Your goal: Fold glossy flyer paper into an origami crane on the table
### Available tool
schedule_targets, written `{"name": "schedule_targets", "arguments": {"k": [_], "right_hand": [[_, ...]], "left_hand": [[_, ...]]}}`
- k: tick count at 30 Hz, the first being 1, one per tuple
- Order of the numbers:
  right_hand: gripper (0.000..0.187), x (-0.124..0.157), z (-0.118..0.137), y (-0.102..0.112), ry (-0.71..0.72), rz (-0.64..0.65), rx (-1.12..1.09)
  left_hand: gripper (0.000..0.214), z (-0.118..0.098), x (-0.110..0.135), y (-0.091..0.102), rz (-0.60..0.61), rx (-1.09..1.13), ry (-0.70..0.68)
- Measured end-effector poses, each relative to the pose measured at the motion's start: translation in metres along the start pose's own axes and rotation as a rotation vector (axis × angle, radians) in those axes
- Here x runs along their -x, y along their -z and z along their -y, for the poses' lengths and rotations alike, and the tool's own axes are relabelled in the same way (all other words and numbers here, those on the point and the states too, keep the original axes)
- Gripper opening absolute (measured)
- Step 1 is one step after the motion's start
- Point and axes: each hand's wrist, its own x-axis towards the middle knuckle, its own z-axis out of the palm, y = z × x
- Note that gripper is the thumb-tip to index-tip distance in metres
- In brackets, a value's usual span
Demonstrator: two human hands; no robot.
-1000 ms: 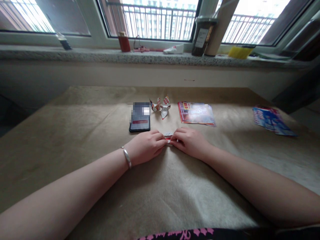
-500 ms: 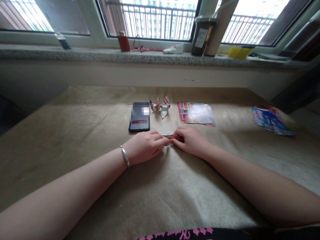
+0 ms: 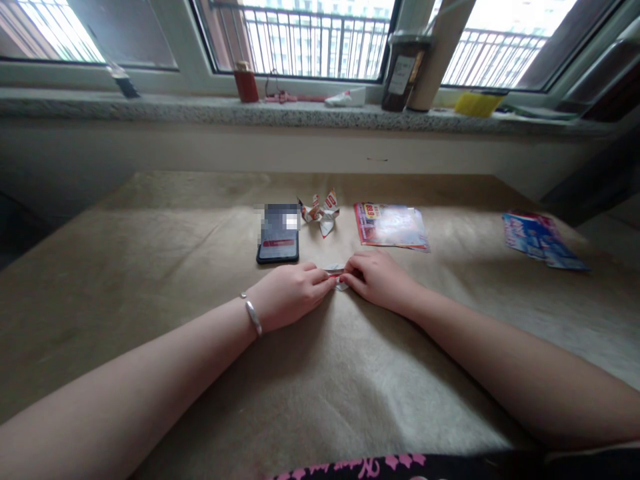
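Left hand [image 3: 293, 297]: fingers drawn together, closed on the left end of a small folded paper [image 3: 341, 287]; silver bangle [image 3: 253, 318] at the wrist. Right hand [image 3: 377, 279]: curled, thumb and forefinger pinching the same paper's right end. Folded paper: white and red, between the fingertips, low over the table [image 3: 125, 267]; largely covered, exact shape cannot be told. Phone [image 3: 279, 250]: lying just beyond the left hand, screen partly blurred. Origami piece [image 3: 327, 219]: printed, pointed, just right of the phone. Leaflets [image 3: 393, 225]: one stack, beyond the right hand. Blue leaflets [image 3: 545, 241]: fanned, well apart, far right.
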Motion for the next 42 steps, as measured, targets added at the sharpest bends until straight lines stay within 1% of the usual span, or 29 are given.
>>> {"name": "schedule_targets", "arguments": {"k": [9, 13, 18, 27, 35, 38, 40, 42], "right_hand": [[0.013, -0.0004, 0.0017, -0.0005, -0.064, 0.004, -0.044], [0.014, -0.0010, 0.0006, -0.0016, -0.070, 0.011, -0.064], [0.014, -0.0019, 0.0011, -0.0005, -0.076, 0.020, -0.084], [0.011, -0.0029, -0.0001, -0.0011, -0.102, 0.039, -0.140], [0.010, -0.0024, -0.0034, -0.0036, -0.117, 0.036, -0.193], [0.006, -0.0013, -0.0030, -0.0041, -0.056, 0.006, -0.189], [0.004, 0.0007, -0.0029, -0.0035, 0.037, -0.031, -0.161], [0.009, 0.0037, -0.0035, -0.0016, 0.167, -0.056, -0.093]], "left_hand": [[0.022, -0.0017, -0.0019, -0.0026, 0.005, -0.022, 0.004], [0.023, -0.0014, -0.0023, -0.0030, 0.012, -0.016, 0.019], [0.023, -0.0030, -0.0038, -0.0005, -0.009, 0.021, 0.040], [0.023, -0.0083, -0.0042, 0.0001, -0.006, 0.119, 0.167], [0.024, -0.0071, -0.0037, 0.0006, 0.037, 0.079, 0.108], [0.023, -0.0079, -0.0040, 0.0013, 0.048, 0.065, 0.098], [0.023, -0.0080, -0.0041, 0.0015, 0.050, 0.060, 0.092], [0.023, -0.0074, -0.0039, 0.0012, 0.047, 0.058, 0.085]]}}
